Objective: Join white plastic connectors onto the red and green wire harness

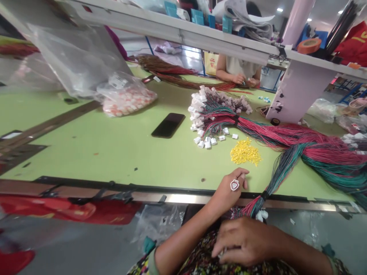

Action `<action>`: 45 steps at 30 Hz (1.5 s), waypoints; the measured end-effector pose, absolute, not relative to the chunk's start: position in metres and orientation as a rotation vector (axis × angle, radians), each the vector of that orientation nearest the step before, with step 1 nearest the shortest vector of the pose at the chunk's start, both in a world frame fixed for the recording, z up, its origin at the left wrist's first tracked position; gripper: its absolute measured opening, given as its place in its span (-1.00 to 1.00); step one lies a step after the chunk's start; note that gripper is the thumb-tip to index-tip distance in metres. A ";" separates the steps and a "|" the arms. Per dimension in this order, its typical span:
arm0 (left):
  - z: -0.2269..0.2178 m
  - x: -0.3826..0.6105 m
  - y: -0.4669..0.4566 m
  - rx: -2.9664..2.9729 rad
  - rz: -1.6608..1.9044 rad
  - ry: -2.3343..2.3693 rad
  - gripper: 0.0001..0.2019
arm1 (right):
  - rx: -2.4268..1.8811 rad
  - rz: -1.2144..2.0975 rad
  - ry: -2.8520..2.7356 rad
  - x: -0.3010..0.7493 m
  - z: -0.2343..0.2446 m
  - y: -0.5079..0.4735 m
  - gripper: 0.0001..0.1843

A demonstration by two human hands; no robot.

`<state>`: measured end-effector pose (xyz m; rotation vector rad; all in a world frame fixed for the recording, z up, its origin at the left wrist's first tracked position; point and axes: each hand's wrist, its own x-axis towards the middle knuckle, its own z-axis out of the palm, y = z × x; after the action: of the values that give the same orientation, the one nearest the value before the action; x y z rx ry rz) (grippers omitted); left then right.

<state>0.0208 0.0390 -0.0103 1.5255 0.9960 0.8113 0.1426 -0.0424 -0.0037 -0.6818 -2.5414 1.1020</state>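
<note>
My left hand (233,185) is over the front edge of the table, just short of a pile of tiny yellow pieces (246,152). Its thumb and forefinger are pressed together, and anything between them is too small to make out. A red and white badge (234,185) sits on the back of this hand. Close to my body, my right hand (243,241) is curled, with something pale and mostly hidden under its fingers. Just beyond it, a tied bundle of red and green wires (264,195) hangs over the edge, with white connectors (262,215) at its end.
A large wire bundle (275,133) with many white connectors lies across the green table (114,152). Left of it are a black phone (168,125) and a plastic bag of pale pieces (129,100). A shelf (183,32) spans above; another person (239,70) works behind.
</note>
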 end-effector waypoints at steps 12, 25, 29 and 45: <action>-0.026 0.015 0.039 1.778 0.878 0.752 -0.83 | -1.010 0.694 -1.956 0.171 0.028 -0.007 -0.61; -0.038 0.014 0.010 1.856 1.272 1.005 -0.94 | -1.447 0.658 -1.563 0.173 -0.003 -0.015 -0.90; -0.040 0.016 0.012 1.722 1.195 1.015 -0.91 | -1.469 0.683 -1.706 0.196 -0.001 -0.007 -0.88; -0.036 0.017 0.017 1.350 1.088 1.013 -0.86 | -1.877 0.112 -2.135 0.231 -0.025 0.054 -0.94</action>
<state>0.0171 0.0175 -0.0365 1.3496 1.0125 1.0885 0.2312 0.0544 -0.0246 -1.8774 -2.1354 0.1125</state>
